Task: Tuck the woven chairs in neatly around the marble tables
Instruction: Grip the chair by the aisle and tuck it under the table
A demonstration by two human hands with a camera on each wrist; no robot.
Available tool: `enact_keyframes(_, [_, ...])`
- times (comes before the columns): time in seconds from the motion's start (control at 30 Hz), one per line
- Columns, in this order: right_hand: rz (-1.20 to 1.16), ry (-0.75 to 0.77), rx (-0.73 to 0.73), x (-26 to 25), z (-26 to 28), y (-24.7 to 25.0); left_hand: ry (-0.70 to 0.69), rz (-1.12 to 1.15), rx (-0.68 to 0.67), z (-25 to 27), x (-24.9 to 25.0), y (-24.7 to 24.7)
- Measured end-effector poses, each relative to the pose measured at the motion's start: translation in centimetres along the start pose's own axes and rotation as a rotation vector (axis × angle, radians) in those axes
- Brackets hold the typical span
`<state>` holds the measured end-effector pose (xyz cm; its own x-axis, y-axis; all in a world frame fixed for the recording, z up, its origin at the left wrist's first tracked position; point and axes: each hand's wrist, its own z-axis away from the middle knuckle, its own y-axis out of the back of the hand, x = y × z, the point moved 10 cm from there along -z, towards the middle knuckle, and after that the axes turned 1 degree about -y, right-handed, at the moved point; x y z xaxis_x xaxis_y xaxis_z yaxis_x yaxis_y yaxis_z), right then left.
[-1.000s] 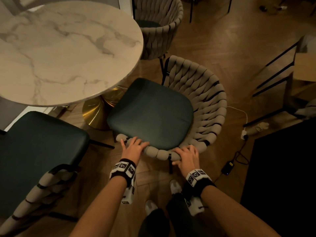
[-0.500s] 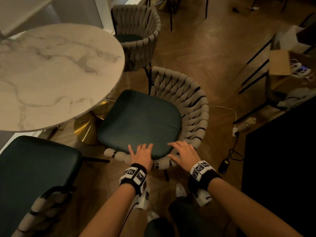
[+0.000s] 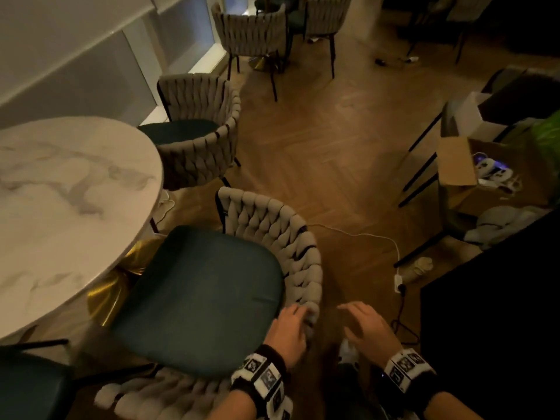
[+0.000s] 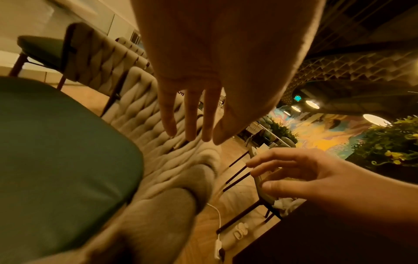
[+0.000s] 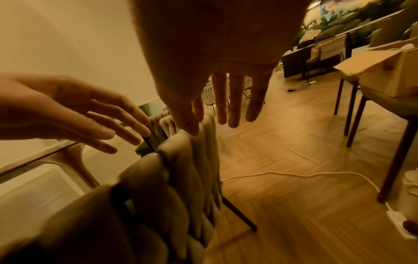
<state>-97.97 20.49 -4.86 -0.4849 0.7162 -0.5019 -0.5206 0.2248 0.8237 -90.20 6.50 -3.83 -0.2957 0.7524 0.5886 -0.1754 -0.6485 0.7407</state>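
A woven chair point(image 3: 281, 237) with a dark green seat point(image 3: 197, 292) faces the round marble table point(image 3: 60, 207), its seat front at the tabletop's edge. My left hand point(image 3: 289, 325) is open, its straight fingers over the chair's woven rim point(image 4: 181, 160); I cannot tell whether they touch it. Just right of the rim, my right hand point(image 3: 366, 325) hovers open over the floor and holds nothing. In the right wrist view its fingers point(image 5: 234, 107) point past the chair back point(image 5: 192, 169).
A second woven chair point(image 3: 200, 137) stands beyond at the table. A third chair point(image 3: 30, 389) is at the lower left. More chairs point(image 3: 251, 31) stand farther off. A white cable point(image 3: 363, 236) and power strip point(image 3: 398, 281) lie on the floor. A cardboard box point(image 3: 463, 165) and dark counter point(image 3: 500, 313) are on the right.
Both hands rested on the chair's rim before. They have moved right along it and lifted; the right hand is now off the chair. The head view has swung up and right.
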Motion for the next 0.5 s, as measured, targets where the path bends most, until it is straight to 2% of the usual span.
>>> enact_keyframes(0.07, [0.052, 0.021, -0.071, 2.8, -2.9, 1.9, 0.005, 0.074, 0.016, -3.4, 2.2, -0.4])
enact_keyframes(0.17, [0.189, 0.062, -0.275, 6.0, -7.2, 3.7, 0.049, 0.193, 0.016, -9.1, 4.7, -0.6])
enact_keyframes(0.23, [0.295, 0.074, -0.413, 8.1, -9.6, 4.6, 0.075, 0.217, -0.073, -12.9, 6.0, -1.6])
enact_keyframes(0.33, [0.393, 0.030, -0.632, 12.0, -12.4, 5.5, 0.188, 0.198, -0.248, -17.9, 6.8, -2.6])
enact_keyframes(0.43, [0.373, 0.063, -0.662, 14.2, -16.6, 6.7, 0.273, 0.210, -0.408, -22.7, 6.0, -2.8])
enact_keyframes(0.5, [0.408, 0.095, -0.704, 15.1, -19.5, 7.3, 0.312, 0.198, -0.423, -26.1, 5.4, -1.5])
